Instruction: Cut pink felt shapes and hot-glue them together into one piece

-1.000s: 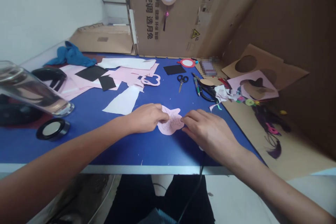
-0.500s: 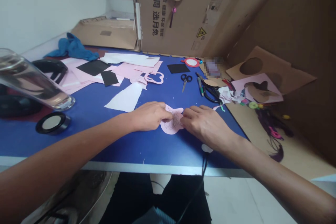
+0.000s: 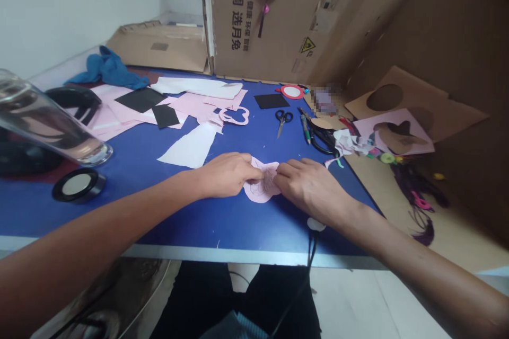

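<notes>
A pink paper cutout (image 3: 260, 193) with rounded edges and dark drawn lines lies on the blue tabletop in front of me. My left hand (image 3: 228, 175) is closed at its left side, with a fingertip pressed onto the paper. At the right edge, the curled fingers of my right hand (image 3: 300, 180) grip the same paper; their tips are partly hidden. Just below my right wrist lies a small white piece (image 3: 316, 224) with dark cords hanging over the table edge. Beyond the hands rest black-handled scissors (image 3: 283, 121).
On the left stand a glass of water (image 3: 59, 122) and a black tape roll (image 3: 78, 185). Pink and white paper sheets (image 3: 191, 146) and a blue cloth (image 3: 109, 70) lie farther back. At right are pliers (image 3: 321, 143), cardboard cutouts (image 3: 415, 98) and purple tassels (image 3: 425, 230).
Both hands stay on the pink paper in nearly the same pose. The whole view has shifted slightly; nothing has been picked up or let go.
</notes>
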`<action>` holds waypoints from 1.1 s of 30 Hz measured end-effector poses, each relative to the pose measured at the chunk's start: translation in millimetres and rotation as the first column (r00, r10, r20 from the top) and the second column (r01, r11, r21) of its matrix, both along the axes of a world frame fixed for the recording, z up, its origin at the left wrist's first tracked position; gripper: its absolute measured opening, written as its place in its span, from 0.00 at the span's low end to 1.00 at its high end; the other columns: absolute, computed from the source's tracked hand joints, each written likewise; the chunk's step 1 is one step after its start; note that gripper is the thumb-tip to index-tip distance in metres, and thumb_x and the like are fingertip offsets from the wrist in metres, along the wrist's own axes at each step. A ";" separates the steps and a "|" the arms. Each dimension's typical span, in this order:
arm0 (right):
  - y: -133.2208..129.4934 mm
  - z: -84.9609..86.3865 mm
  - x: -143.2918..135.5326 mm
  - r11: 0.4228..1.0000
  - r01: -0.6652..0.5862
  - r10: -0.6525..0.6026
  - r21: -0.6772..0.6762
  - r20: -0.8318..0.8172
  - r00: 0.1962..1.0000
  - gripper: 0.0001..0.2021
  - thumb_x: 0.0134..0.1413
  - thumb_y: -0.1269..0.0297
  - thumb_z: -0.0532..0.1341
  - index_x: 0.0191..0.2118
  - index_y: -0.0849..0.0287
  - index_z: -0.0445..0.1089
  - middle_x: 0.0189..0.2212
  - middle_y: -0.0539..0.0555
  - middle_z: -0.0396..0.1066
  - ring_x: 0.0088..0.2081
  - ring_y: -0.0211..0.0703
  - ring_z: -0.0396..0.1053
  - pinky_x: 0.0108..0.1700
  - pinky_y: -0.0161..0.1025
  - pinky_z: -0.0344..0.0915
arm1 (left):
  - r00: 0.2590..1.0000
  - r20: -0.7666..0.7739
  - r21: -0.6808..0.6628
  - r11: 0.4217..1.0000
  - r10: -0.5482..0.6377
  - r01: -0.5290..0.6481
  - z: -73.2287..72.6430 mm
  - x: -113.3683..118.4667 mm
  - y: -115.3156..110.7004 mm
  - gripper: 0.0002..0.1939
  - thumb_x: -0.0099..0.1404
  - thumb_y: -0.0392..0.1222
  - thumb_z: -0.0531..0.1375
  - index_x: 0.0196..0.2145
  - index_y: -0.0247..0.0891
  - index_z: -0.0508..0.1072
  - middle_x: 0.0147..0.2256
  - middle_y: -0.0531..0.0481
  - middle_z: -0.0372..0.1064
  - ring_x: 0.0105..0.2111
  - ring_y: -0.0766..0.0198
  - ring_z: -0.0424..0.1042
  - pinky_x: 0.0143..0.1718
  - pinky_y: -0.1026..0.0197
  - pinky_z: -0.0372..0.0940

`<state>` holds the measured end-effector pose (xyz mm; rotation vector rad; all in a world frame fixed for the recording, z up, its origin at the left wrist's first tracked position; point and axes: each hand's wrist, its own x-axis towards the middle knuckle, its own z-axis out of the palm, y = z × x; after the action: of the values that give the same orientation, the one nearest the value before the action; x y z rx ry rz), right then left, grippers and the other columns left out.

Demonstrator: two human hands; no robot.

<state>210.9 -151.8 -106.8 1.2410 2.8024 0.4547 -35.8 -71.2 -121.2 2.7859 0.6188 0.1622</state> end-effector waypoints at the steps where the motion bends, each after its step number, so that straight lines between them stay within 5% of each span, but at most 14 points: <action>1: 0.4 -0.6 0.5 1.000 0.002 -0.002 -0.001 -0.006 1.000 0.11 0.67 0.79 0.63 0.33 0.60 0.74 0.32 0.55 0.76 0.33 0.46 0.64 0.37 0.47 0.46 | 1.000 0.004 -0.003 1.000 -0.001 0.001 0.0 0.0 0.0 0.19 0.66 0.24 0.56 0.41 0.44 0.83 0.31 0.48 0.69 0.35 0.58 0.69 0.36 0.57 0.58; 33: 9.9 -8.8 5.1 0.996 -0.003 -0.012 -0.092 -0.161 0.987 0.07 0.73 0.71 0.59 0.43 0.61 0.74 0.36 0.55 0.76 0.35 0.45 0.66 0.39 0.44 0.52 | 0.999 -0.042 0.001 1.000 -0.001 0.001 2.8 -0.8 -4.2 0.14 0.65 0.27 0.57 0.38 0.42 0.80 0.33 0.48 0.70 0.38 0.56 0.70 0.39 0.55 0.59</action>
<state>215.9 -141.9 -115.6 1.3215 2.9139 0.2311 -36.6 -75.4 -118.4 2.7967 0.6280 0.1041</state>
